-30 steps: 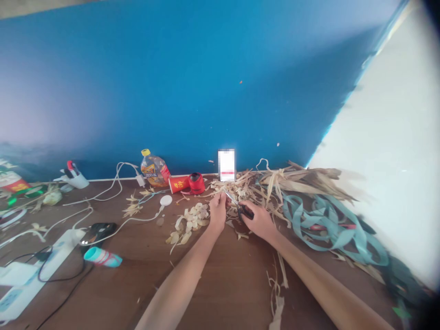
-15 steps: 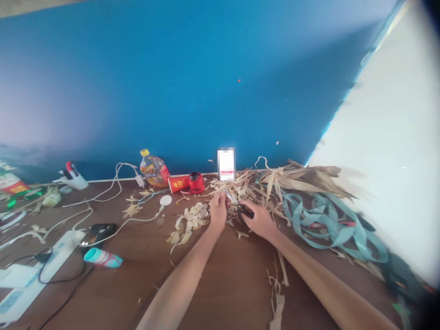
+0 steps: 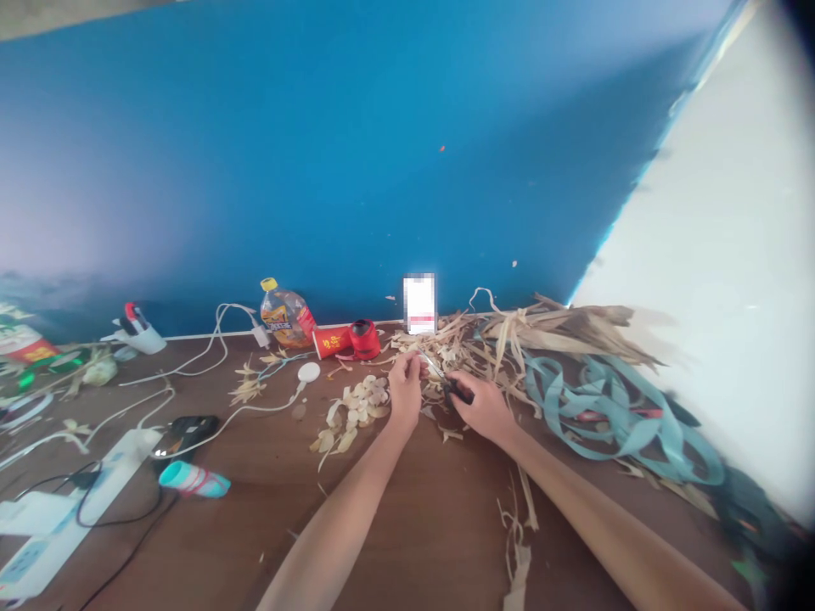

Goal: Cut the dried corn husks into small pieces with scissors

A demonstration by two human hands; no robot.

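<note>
My right hand [image 3: 479, 406] is closed around the dark handles of a pair of scissors [image 3: 439, 372], whose metal blades point up and left toward my other hand. Fingers pinched together, my left hand [image 3: 406, 386] is right by the blade tips; whatever it holds is too small to make out. Both hands are over a heap of dry, pale husk scraps [image 3: 446, 346]. Just left of my left hand lies a cluster of cream-coloured petal-like pieces [image 3: 366, 397].
A phone [image 3: 420, 304] stands against the blue wall. Left of it are a red tape roll [image 3: 364, 339], a red cup [image 3: 331, 341] and a bottle [image 3: 286, 316]. Dry husks [image 3: 566, 327] and teal ribbon [image 3: 624, 424] lie right. A power strip [image 3: 76, 509] with cables is at left.
Both hands stay almost in place. The scissors' blades look slightly shifted at the left fingertips, and the whole view has moved a little.
</note>
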